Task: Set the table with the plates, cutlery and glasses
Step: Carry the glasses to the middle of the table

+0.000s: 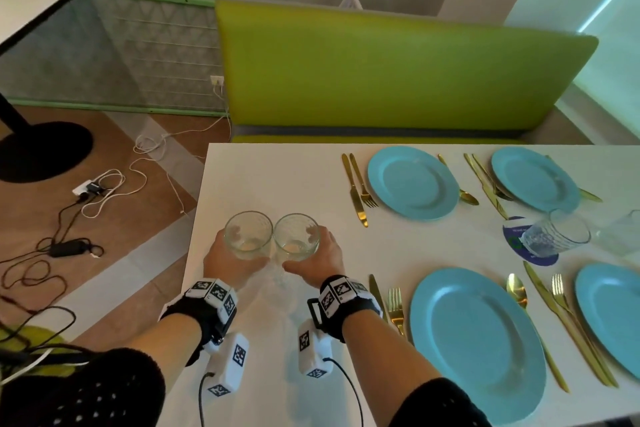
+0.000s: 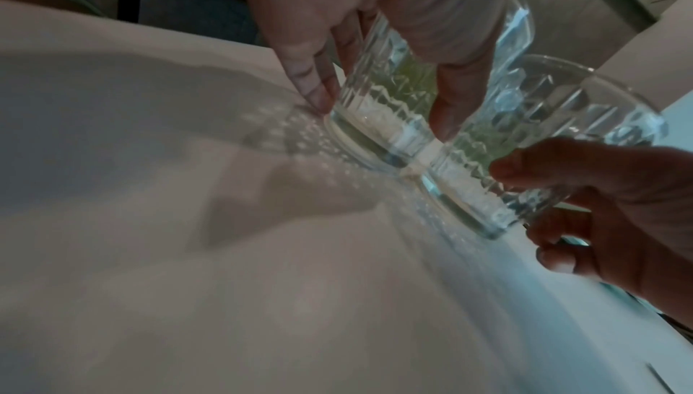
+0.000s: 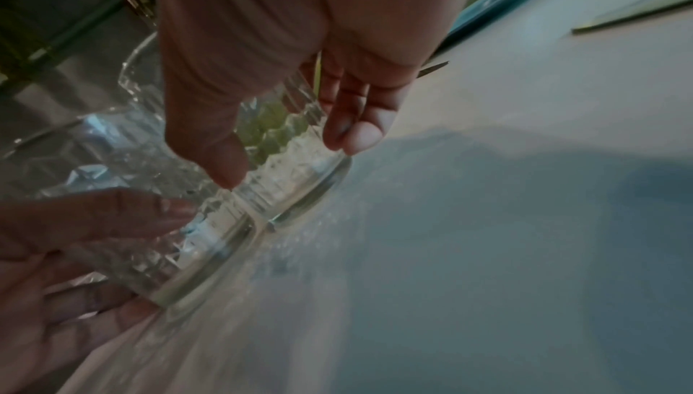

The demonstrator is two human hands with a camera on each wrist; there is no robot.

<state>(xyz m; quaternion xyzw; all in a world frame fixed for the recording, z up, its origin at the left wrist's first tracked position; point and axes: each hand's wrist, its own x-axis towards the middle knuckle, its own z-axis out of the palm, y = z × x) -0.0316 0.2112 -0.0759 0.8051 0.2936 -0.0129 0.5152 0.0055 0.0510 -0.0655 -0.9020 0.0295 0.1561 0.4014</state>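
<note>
Left hand (image 1: 225, 262): fingers curled round left glass (image 1: 248, 234). Right hand (image 1: 320, 260): likewise round right glass (image 1: 296, 237). Both glasses upright at the white worktop's (image 1: 277, 177) left end, rims touching. Risk: glass knocking glass as they part; smooth walls may slip. Four blue plates (image 1: 412, 182) with gold cutlery (image 1: 358, 189) laid right. Green bench (image 1: 381, 73) beyond; cables (image 1: 104, 191) on floor.

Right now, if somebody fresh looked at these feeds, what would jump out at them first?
Two clear glasses side by side near the table's left edge: the left hand grips the left glass, the right hand grips the right glass. To their right, blue plates lie on the white table with gold cutlery beside them. Behind it stands a lime green bench.
</note>
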